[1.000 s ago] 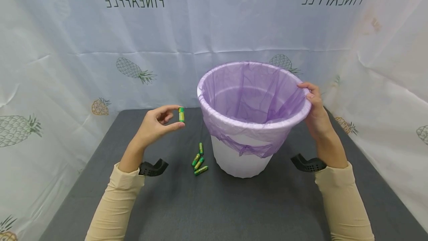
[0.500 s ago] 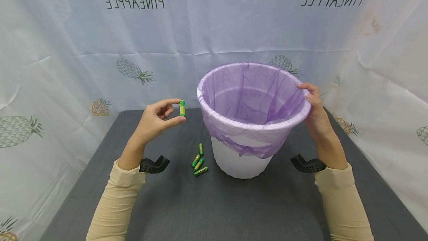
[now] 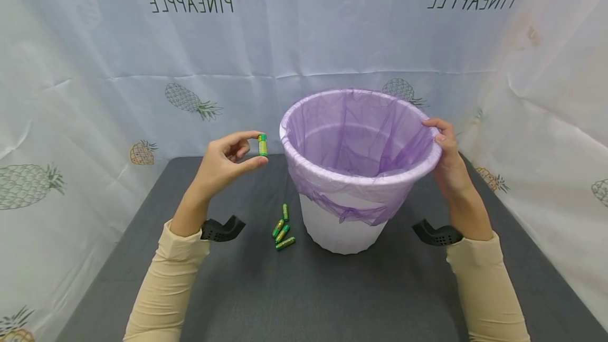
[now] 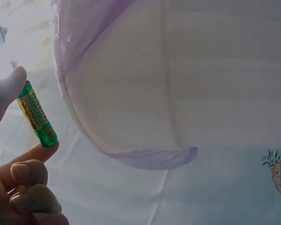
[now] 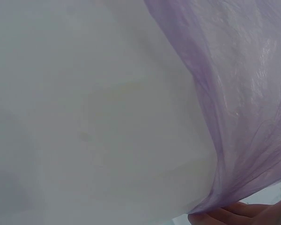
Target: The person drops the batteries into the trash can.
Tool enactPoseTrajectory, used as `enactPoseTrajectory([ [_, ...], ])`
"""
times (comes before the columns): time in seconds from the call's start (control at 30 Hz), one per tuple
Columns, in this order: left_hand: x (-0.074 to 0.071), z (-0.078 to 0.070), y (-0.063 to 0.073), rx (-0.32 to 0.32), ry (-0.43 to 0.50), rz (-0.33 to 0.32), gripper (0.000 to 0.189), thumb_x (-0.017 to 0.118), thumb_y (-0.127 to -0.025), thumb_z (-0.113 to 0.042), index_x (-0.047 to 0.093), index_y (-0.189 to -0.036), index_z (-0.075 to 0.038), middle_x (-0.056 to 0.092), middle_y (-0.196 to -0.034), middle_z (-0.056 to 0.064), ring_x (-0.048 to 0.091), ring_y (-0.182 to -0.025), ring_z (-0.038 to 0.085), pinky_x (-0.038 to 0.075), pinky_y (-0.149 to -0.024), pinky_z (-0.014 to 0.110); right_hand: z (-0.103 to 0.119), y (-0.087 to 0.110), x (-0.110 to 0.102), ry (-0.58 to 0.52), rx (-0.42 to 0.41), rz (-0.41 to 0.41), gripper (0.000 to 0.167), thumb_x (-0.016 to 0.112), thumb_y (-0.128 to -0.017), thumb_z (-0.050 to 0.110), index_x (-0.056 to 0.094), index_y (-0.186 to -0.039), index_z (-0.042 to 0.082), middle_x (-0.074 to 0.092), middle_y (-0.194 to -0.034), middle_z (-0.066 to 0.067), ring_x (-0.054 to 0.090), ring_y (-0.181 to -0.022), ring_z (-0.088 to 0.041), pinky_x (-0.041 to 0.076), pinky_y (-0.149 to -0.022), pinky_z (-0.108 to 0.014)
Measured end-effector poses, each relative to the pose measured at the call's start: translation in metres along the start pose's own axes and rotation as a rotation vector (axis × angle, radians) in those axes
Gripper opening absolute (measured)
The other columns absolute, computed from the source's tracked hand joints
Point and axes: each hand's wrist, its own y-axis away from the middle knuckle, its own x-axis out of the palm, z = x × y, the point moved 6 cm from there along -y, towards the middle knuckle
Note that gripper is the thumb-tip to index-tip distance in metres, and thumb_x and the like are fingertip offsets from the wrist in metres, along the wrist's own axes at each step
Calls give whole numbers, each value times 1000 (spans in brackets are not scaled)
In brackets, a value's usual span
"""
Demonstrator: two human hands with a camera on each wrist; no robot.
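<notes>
Holding battery [image 3: 263, 145] near upright in air, left of white bin [image 3: 349, 231], apart from it; pinched by its ends between thumb and forefinger of left hand [image 3: 219, 165]. Squeeze lightly, to avoid popping it loose. Probably best to clear bin with height to spare, not snagging purple liner [image 3: 351, 144]. Steady bin by rim, gripped in right hand [image 3: 450, 161]. Mind four loose batteries [image 3: 282, 233] on dark table [image 3: 332, 300].

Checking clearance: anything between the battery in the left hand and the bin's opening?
Only the bin, at the left of its rim: the battery, pinched in the left hand, is outside it. Nothing else visible intervenes; the right hand grips the rim's right side.
</notes>
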Motion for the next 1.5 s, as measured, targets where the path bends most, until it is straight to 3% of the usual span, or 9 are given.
enactPoseTrajectory([
  [0.3, 5, -10, -9, 51, -3, -14, 34, 78, -77, -5, 69, -110, -6, 33, -71, -3, 25, -59, 4, 22, -52, 21, -1, 1, -1, 3, 18, -23, 22, 39, -97, 25, 48, -118, 23, 41, -116, 0, 44, -99, -10, 39, -80, -20],
  [0.47, 11, -13, -14, 91, 0, -12, 37, 80, -78, -16, 69, -111, -5, 34, -70, -3, 24, -59, 4, 22, -53, 21, -1, 1, 0, 6, 23, -15, 23, 39, -97, 26, 47, -118, 23, 41, -117, 0, 44, -100, -11, 40, -80, -20],
  [0.77, 23, -19, -25, 88, 24, 1, 37, 79, -80, -20, 68, -113, -8, 33, -71, -2, 25, -59, 4, 23, -53, 19, 0, 0, -1, 13, 15, -6, 24, 38, -97, 26, 46, -119, 22, 40, -118, 0, 43, -100, -12, 40, -79, -21],
  [0.87, 26, -20, -27, 87, 38, -1, 43, 80, -79, -31, 68, -113, -8, 33, -71, -2, 25, -59, 3, 23, -54, 19, 0, 0, 0, 16, 17, -1, 25, 39, -97, 27, 46, -120, 22, 39, -119, 0, 42, -101, -13, 39, -81, -21],
  [1.0, 28, -20, -28, 72, 61, 5, 47, 80, -78, -35, 67, -114, -7, 31, -71, -2, 24, -59, 3, 23, -54, 19, 0, 0, 0, 19, 16, 4, 25, 39, -97, 28, 46, -120, 22, 39, -120, -1, 42, -103, -13, 39, -83, -22],
  [1.27, 34, -17, -34, -2, 57, 47, 37, 77, -80, -10, 66, -114, -6, 30, -71, -4, 25, -59, 2, 26, -56, 18, 0, -1, 0, 14, 21, -8, 25, 39, -97, 29, 46, -119, 23, 38, -121, 0, 41, -104, -14, 38, -83, -22],
  [1.5, 36, -16, -38, -87, 25, 77, 33, 76, -82, -14, 64, -112, -7, 29, -71, -4, 25, -59, 4, 27, -57, 19, -1, -1, -1, 16, 28, -8, 24, 39, -97, 29, 47, -119, 23, 38, -121, -1, 42, -103, -13, 39, -82, -22],
])
